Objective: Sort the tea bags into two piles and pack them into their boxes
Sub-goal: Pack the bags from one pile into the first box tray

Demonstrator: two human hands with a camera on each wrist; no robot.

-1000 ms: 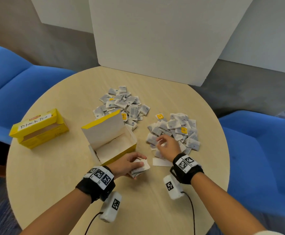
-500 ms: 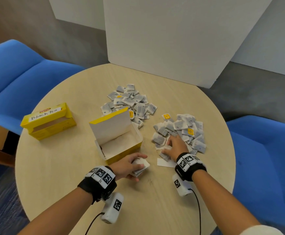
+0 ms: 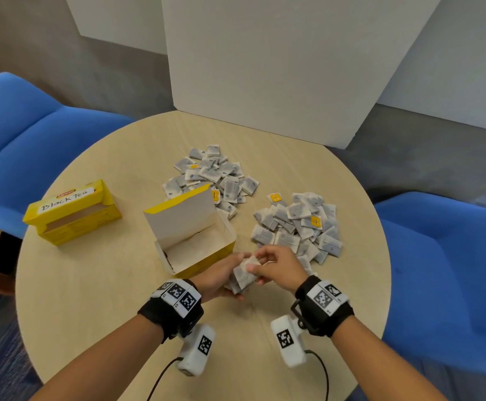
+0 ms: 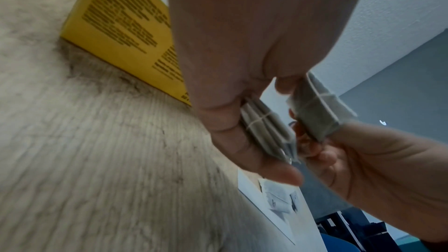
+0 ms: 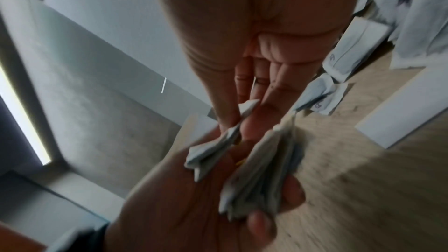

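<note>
Looking down from the head view, a round wooden table [image 3: 91,285] fills the middle of the frame, with blue chairs [image 3: 27,146] at the left and right edges and a white board [image 3: 279,59] standing at the top. Low in the centre, the left hand [image 3: 221,276] grips a small stack of tea bags [image 3: 243,277], fingers curled round it. The right hand [image 3: 279,267] meets it from the right, pinching a single tea bag [image 4: 317,114] between thumb and fingertips — in the left wrist view this bag sits just beside the stack, a narrow gap showing between them.

Just above and left of the hands stands an open yellow box [image 3: 195,244], lid raised, its pale inside showing no bags. At the left of the table lies a second yellow box [image 3: 74,209] with a handwritten label reading "Black Tea". Two loose heaps of tea bags lie on the table — one pile [image 3: 213,175] above the open box, another pile [image 3: 296,227] at centre right, just above the right hand. A white slip of card [image 5: 400,110] lies flat on the table near the right hand.
</note>
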